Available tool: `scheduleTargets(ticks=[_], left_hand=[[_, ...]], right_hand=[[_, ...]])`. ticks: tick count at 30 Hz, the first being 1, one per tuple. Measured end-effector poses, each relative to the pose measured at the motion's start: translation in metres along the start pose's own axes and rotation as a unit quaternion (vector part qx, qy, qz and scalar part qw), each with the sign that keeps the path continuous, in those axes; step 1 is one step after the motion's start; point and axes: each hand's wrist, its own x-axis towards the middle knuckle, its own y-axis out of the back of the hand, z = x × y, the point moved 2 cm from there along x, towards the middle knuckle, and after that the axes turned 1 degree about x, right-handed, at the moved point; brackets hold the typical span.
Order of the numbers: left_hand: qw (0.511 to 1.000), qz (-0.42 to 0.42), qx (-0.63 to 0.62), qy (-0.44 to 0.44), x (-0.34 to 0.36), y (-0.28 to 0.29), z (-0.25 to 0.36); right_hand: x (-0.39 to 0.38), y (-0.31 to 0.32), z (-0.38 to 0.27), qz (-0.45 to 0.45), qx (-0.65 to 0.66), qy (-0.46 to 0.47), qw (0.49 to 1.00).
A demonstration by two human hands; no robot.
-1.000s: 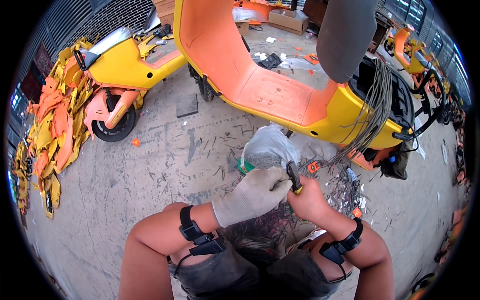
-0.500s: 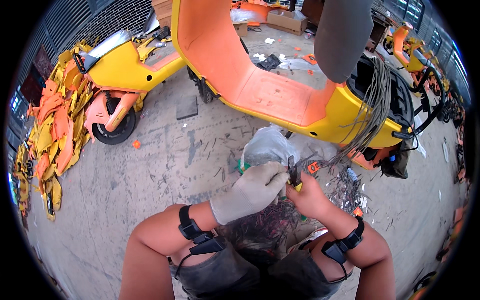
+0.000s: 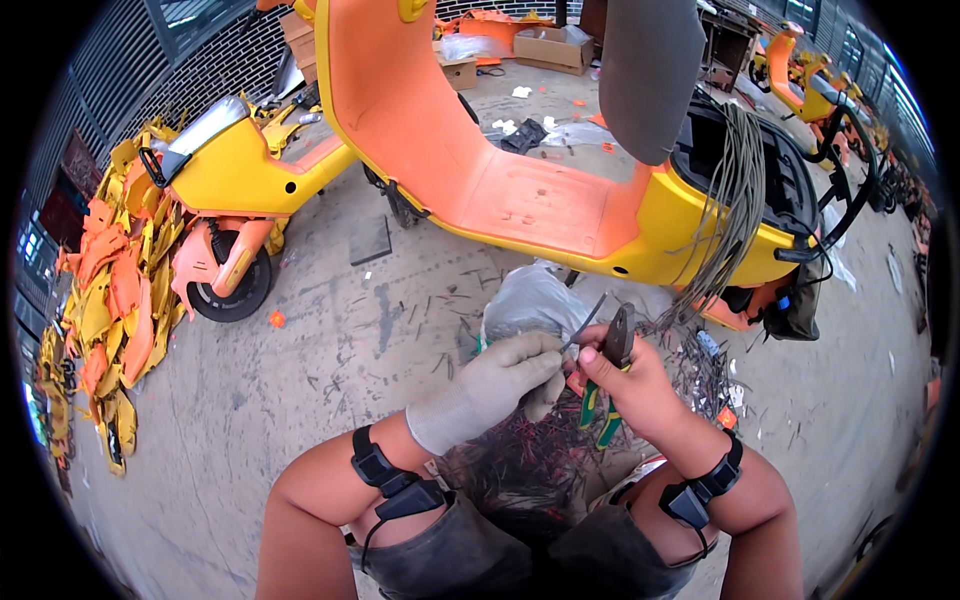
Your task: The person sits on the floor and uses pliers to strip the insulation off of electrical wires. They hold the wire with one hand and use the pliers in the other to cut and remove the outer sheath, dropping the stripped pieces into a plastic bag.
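My left hand [image 3: 485, 390], in a pale grey knit glove, is closed in a pinch on a thin grey cable [image 3: 583, 325] that sticks up past its fingertips. Bare and right beside it, my right hand [image 3: 645, 392] grips a pair of pliers [image 3: 620, 338], dark jaws upward and green-and-yellow handles below. The right fingertips are close to the cable; whether they touch it is unclear. Below both hands lies a heap of dark and reddish wire scraps [image 3: 520, 450] between my knees. A clear plastic bag [image 3: 530, 300] stands just beyond the left hand.
A yellow-and-orange scooter [image 3: 540, 205] stands across the front, a bundle of grey cables [image 3: 738, 180] draped over its right end. Another scooter [image 3: 225, 160] and piled yellow and orange panels [image 3: 110, 290] are at left. Cut scraps litter the floor. A cardboard box [image 3: 553, 50] sits behind.
The pliers have turned in my right hand, their handles now swung out below the fingers. Between the hands the thin cable has come into sight. The view has shifted slightly.
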Motion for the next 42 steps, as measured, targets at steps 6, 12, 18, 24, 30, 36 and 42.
scheduleTargets(ticks=[6,12,18,24,30,36,42], left_hand=[[0.990,-0.096,-0.098,0.038,-0.004,-0.009,0.003],[0.979,-0.125,-0.137,0.087,-0.004,-0.010,-0.003],[0.996,-0.084,0.008,0.026,-0.002,-0.013,0.002],[0.979,0.050,0.192,-0.035,-0.006,-0.021,0.016],[0.875,0.157,0.405,-0.216,0.001,-0.021,-0.006],[0.827,0.170,0.499,-0.195,0.009,-0.026,-0.016],[0.818,0.162,0.501,-0.233,0.014,-0.022,-0.022]], right_hand=[[-0.004,0.006,-0.007,-0.096,0.020,0.025,0.995],[-0.003,0.005,-0.011,-0.118,0.000,0.093,0.989],[-0.004,0.004,-0.007,-0.092,-0.024,0.077,0.992],[-0.001,0.001,0.001,0.041,-0.150,0.038,0.987],[0.002,-0.007,0.010,0.110,-0.149,0.001,0.983],[0.005,-0.011,0.016,0.157,-0.066,-0.103,0.980],[0.007,-0.011,0.018,0.163,-0.041,-0.118,0.979]])
